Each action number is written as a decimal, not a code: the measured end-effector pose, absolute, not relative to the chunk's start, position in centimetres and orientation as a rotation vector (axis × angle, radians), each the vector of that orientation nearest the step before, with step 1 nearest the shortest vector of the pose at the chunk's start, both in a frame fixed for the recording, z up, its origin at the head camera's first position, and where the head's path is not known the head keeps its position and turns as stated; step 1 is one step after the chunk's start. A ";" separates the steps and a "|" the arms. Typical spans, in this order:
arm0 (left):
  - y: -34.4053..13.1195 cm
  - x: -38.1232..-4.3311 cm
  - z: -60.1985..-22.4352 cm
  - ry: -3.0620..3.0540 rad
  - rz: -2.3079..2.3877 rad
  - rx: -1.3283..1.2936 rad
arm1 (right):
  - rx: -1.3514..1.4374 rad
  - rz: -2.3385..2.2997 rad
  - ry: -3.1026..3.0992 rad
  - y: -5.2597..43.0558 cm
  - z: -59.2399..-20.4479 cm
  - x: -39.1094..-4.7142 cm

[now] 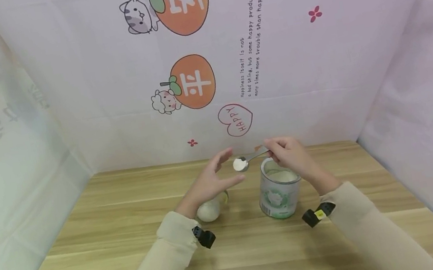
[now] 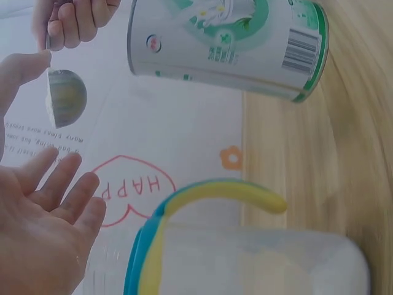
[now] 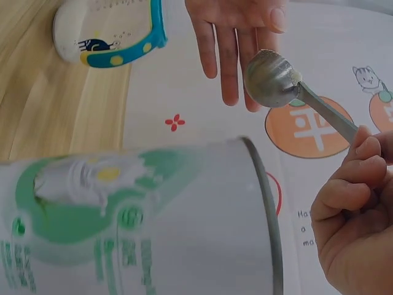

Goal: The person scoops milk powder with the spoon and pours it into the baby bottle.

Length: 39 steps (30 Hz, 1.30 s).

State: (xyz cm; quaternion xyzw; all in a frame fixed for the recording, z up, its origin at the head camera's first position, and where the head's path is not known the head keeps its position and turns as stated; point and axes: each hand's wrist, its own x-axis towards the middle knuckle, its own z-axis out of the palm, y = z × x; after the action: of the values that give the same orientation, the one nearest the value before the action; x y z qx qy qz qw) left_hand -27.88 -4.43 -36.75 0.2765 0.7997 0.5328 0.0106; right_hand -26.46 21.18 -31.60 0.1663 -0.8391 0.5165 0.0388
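Note:
My right hand (image 1: pixel 293 156) pinches the handle of a metal measuring spoon (image 1: pixel 241 165) heaped with white powder. The spoon is raised beside the rim of an open can (image 1: pixel 277 199) with a white and green label, and pale powder shows inside the can. My left hand (image 1: pixel 209 182) is to the left of the spoon, fingers spread and holding nothing. Under the left wrist stands a clear bottle (image 2: pixel 307 261) with a blue and yellow handle (image 2: pixel 227 192); in the head view that hand and forearm partly cover it. Something pale is visible in its lower part.
A wood-grain table (image 1: pixel 248 264) holds the can and the bottle. Printed cloth (image 1: pixel 292 68) hangs behind it, and further cloth panels rise at the left and right. A small black camera (image 1: pixel 205 237) is strapped to each wrist.

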 end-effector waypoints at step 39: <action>-11.9 -26.9 -40.2 2.562 1.567 0.685 | 0.679 1.682 -2.561 14.5 -32.6 -27.3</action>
State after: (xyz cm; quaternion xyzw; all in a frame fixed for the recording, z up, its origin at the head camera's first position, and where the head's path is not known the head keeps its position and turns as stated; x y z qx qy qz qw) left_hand -26.90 -11.86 -40.16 0.2222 0.8313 0.5086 0.0306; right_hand -27.28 14.50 -32.55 0.2164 -0.8161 0.5359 0.0019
